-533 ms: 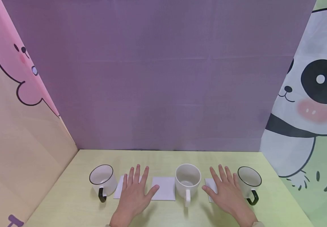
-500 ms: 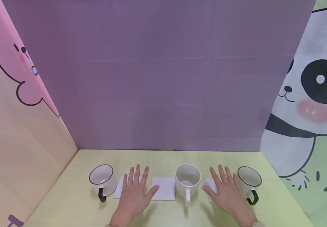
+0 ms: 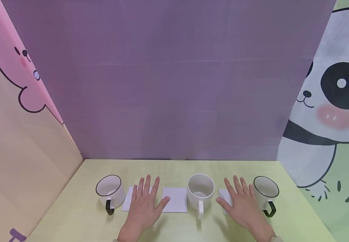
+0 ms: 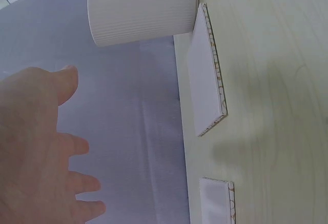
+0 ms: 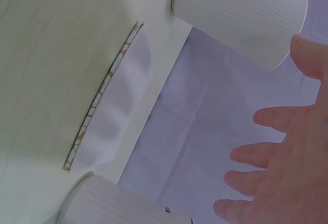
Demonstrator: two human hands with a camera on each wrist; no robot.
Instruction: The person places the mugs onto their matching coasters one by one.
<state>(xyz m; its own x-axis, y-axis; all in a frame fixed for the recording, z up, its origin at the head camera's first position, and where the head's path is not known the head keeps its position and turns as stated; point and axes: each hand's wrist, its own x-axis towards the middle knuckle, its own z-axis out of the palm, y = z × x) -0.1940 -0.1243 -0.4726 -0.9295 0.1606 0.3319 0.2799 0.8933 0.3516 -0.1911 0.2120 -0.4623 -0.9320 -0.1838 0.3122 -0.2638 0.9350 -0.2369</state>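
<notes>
My left hand (image 3: 143, 210) hovers with spread fingers over the left white cardboard square (image 3: 127, 201), covering part of it in the head view. A middle cardboard square (image 3: 175, 200) lies beside its thumb. My right hand (image 3: 244, 207), fingers also spread, overlaps the right cardboard square (image 3: 225, 195). Neither hand holds anything. Between the hands stands a white mug (image 3: 200, 193), its white handle facing me. At the left is a mug with a black rim and handle (image 3: 110, 193); a matching black-handled mug (image 3: 266, 193) stands just right of my right hand.
The pale wooden table (image 3: 80, 215) ends at a purple back wall (image 3: 174, 84). A pinkish side panel (image 3: 16, 151) borders it on the left, and a panda-printed panel (image 3: 328, 161) on the right. In the wrist views the squares show corrugated edges.
</notes>
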